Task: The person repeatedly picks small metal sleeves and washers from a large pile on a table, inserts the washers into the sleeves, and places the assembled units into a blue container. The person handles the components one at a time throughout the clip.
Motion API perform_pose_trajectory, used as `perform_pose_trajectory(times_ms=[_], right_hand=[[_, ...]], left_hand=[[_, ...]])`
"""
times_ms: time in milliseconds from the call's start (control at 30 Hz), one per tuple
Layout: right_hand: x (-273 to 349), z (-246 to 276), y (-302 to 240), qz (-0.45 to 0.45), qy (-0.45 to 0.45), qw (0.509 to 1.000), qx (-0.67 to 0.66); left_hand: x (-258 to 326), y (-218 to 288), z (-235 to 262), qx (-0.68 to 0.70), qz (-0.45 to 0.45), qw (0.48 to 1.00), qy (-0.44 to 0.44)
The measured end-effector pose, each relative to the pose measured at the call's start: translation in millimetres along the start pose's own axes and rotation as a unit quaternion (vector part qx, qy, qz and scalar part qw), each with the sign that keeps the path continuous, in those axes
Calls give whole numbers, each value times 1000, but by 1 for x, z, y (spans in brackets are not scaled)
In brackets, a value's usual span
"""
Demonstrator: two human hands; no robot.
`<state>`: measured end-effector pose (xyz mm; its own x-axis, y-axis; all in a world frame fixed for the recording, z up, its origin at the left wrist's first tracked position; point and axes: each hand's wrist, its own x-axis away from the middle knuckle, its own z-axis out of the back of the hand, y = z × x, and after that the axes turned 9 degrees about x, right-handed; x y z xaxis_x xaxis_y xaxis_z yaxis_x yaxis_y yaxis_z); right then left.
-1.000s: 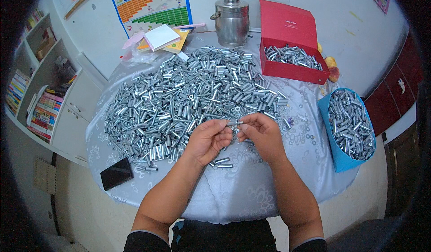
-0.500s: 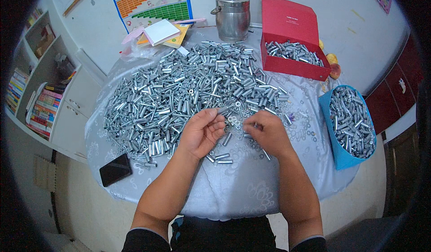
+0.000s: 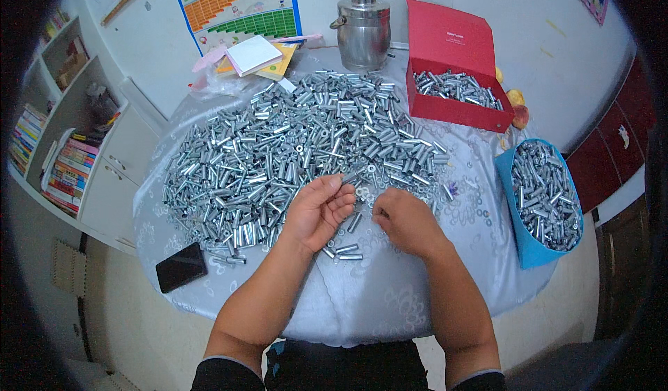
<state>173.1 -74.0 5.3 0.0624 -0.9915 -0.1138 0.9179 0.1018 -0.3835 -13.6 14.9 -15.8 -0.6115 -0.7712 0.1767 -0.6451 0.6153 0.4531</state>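
A broad heap of shiny metal sleeves (image 3: 257, 161), with washers and thin bolt-like pieces mixed in, covers the middle of the table. At its near right edge, my left hand (image 3: 319, 210) is turned palm up, pinching a metal sleeve (image 3: 350, 177) between thumb and fingertips. My right hand (image 3: 407, 222) is just to the right, knuckles up and fingers curled together; whatever it may hold is hidden. Small washers (image 3: 362, 193) lie between the two hands. A few loose sleeves (image 3: 350, 256) rest on the cloth below my left hand.
A red box (image 3: 452, 118) with its lid raised holds metal parts at the back right. The blue bin (image 3: 522, 234) at the right is full of similar parts. A metal canister (image 3: 364, 36) and notebooks (image 3: 254, 54) stand behind the heap. A black phone (image 3: 181, 267) lies front left.
My right hand has shifted slightly down and its fingers have curled closer. My left hand keeps its pinch on the sleeve. The whole view has shifted a little.
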Motion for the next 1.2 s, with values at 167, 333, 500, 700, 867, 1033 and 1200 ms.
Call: perform_pose_trajectory(times_ms=[167,333,500,700,867,1033,1200], right_hand=[[1,3,2,-117,105,953,-258],[-5,7,0,-142,150,820,-534],[-5,5,-3,-120,153,803,-564],[-3,7,-4,-125,136,816,-548],[-4,1,-4,-111,123,825,-540],[-4,-2,-5,-116,132,821,-543],[-4,1,-6,-123,143,827,-530]], left_hand=[[1,-1,-1,0,10,1000,-13],[2,-6,-4,-35,39,999,-15],[2,-11,-4,-51,52,997,-29],[2,-10,-3,-52,54,997,-37],[2,-10,-3,-47,59,996,-38],[2,-10,-4,-58,54,997,-25],[3,-13,-6,-77,25,997,1]])
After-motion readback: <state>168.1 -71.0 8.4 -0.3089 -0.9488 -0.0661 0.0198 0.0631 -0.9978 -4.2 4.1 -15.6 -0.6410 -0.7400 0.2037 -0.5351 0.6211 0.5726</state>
